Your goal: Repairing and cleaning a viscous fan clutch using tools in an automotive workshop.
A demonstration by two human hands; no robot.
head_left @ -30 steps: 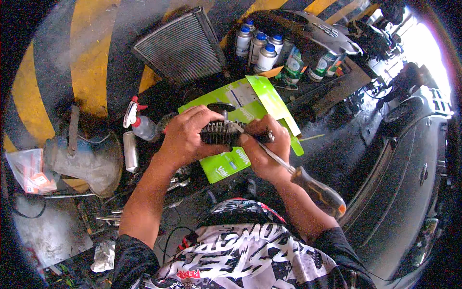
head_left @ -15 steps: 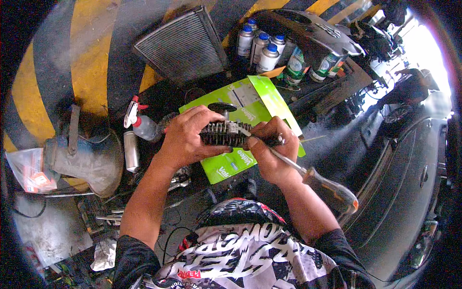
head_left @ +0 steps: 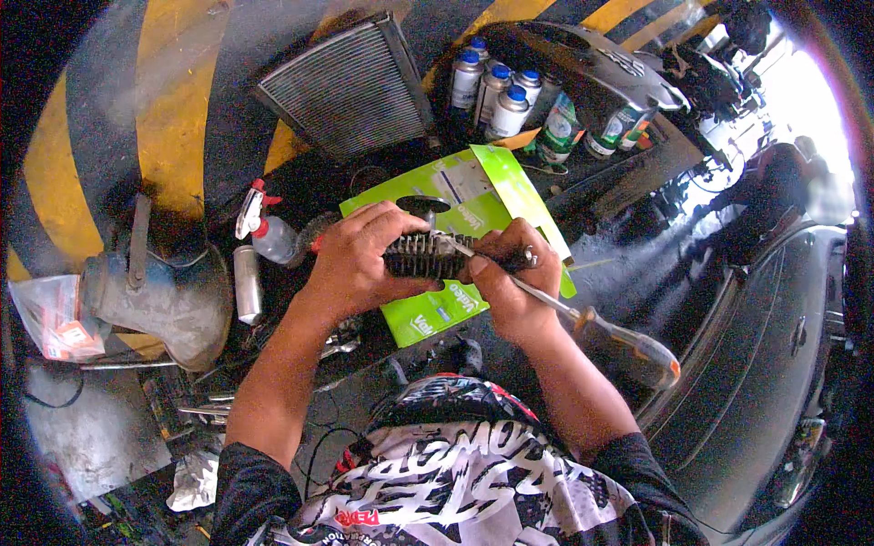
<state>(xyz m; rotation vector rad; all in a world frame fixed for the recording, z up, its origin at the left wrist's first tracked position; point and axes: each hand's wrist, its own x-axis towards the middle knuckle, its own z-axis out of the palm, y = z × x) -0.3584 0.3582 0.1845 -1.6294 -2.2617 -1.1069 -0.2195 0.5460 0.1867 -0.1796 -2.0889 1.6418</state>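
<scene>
My left hand [head_left: 355,250] is closed round the left end of a dark part with rows of fins [head_left: 423,261], thumb below and fingers above. A black disc [head_left: 424,204] shows just beyond it. In my right hand [head_left: 514,291] is a screwdriver [head_left: 628,348] with a grey and orange handle pointing down to the right. Its shaft passes under my thumb, and the tip end reaches the top of the finned part. My right fingers are also close against the part's right end; whether they grip it I cannot tell. Below both hands lies a bright green carton [head_left: 428,318].
Beyond the carton stand a radiator [head_left: 350,91] and several blue-capped cans [head_left: 507,114]. To the left are a red-topped spray bottle [head_left: 273,238], a silver can [head_left: 247,284] and a large dusty metal housing [head_left: 164,309]. A grey car [head_left: 756,364] stands at the right.
My hands stay almost in place, still holding the same things. The finned part and screwdriver have shifted very slightly, the handle a touch to the right.
</scene>
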